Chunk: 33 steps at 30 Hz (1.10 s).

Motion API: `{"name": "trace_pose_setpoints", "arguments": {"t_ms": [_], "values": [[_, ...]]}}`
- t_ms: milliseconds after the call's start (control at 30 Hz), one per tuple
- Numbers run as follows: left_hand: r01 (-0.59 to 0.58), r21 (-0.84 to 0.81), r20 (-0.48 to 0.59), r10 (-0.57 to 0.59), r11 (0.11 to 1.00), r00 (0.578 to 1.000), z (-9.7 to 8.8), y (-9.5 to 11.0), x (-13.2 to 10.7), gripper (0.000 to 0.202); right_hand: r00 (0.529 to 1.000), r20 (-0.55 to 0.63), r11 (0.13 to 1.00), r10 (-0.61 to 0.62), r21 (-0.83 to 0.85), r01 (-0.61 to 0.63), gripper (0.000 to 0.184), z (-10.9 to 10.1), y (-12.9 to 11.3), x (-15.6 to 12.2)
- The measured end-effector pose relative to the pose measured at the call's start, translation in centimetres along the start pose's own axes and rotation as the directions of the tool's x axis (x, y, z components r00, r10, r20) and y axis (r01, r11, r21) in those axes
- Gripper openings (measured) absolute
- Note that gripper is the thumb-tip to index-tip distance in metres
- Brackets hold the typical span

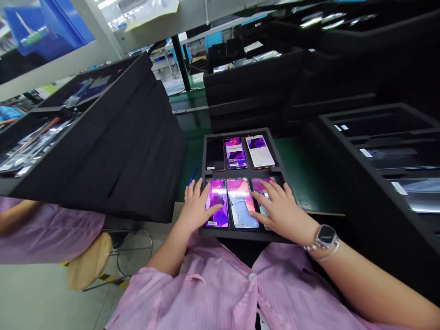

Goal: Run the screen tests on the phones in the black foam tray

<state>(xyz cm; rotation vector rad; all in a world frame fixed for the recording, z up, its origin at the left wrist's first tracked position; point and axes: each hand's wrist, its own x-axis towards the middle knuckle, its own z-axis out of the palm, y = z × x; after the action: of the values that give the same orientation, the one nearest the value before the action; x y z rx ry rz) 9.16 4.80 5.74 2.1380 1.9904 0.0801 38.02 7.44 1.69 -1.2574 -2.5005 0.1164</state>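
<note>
A black foam tray (240, 174) lies before me with smartphones in two rows of slots. My left hand (196, 206) rests with fingers apart at the tray's left edge, its thumb over the near-left phone (216, 215), whose screen glows purple. Fingers spread, my right hand (280, 211) covers much of the near-right phone (258, 185), and its thumb reaches the edge of the near-middle phone (240, 206), lit pink and blue. In the far row are a dark phone (215, 153), a lit purple phone (236, 158) and a phone with a white text screen (263, 156).
Tall stacks of black trays stand left (137, 137) and behind (247, 91). At the right, another tray (357, 160) holds dark phones. A blue pen (192, 176) lies beside my left hand. A wooden stool (91, 263) and a person's pink sleeve (51, 229) are at the lower left.
</note>
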Motion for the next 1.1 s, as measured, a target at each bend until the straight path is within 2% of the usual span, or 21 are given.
{"name": "trace_pose_setpoints", "arguments": {"t_ms": [133,267,400,567,700,800,867,967,1100], "values": [[-0.001,-0.143,-0.059,-0.008,0.990,0.998,-0.9,0.4,4.7,0.076,0.992,-0.019,0.965,0.124,0.236,-0.116,0.053,0.0,3.9,6.8],[0.001,-0.255,-0.156,-0.042,0.967,0.987,-1.3,0.9,10.2,0.073,0.966,-0.057,0.937,0.252,0.266,-0.228,0.046,0.8,8.6,13.7],[0.120,-0.265,-0.160,-0.167,0.957,0.973,-1.0,1.1,14.4,0.073,0.948,-0.077,0.913,0.309,0.305,-0.272,0.039,2.2,11.3,17.3],[0.143,-0.188,-0.099,-0.163,0.972,0.982,-0.2,0.9,15.7,0.086,0.958,-0.088,0.917,0.271,0.327,-0.230,0.028,3.6,11.7,17.6],[0.162,-0.156,-0.053,-0.172,0.974,0.984,-0.2,0.9,15.8,0.090,0.936,-0.096,0.906,0.339,0.303,-0.297,0.019,3.8,12.0,17.2],[0.181,-0.160,-0.040,-0.190,0.970,0.981,-0.3,0.9,16.0,0.088,0.901,-0.154,0.892,0.404,0.284,-0.352,0.022,3.3,12.4,17.0],[0.185,-0.164,-0.042,-0.194,0.969,0.980,-0.4,1.0,16.1,0.087,0.897,-0.190,0.897,0.400,0.283,-0.340,0.027,2.8,12.4,16.9],[0.172,-0.172,-0.070,-0.186,0.970,0.980,-0.4,1.1,15.9,0.080,0.924,-0.203,0.921,0.323,0.293,-0.258,0.032,2.0,11.8,16.6],[0.151,-0.190,-0.090,-0.170,0.970,0.981,-0.4,1.0,15.8,0.055,0.981,-0.148,0.946,0.122,0.317,-0.070,0.027,1.7,10.3,16.3]]}}
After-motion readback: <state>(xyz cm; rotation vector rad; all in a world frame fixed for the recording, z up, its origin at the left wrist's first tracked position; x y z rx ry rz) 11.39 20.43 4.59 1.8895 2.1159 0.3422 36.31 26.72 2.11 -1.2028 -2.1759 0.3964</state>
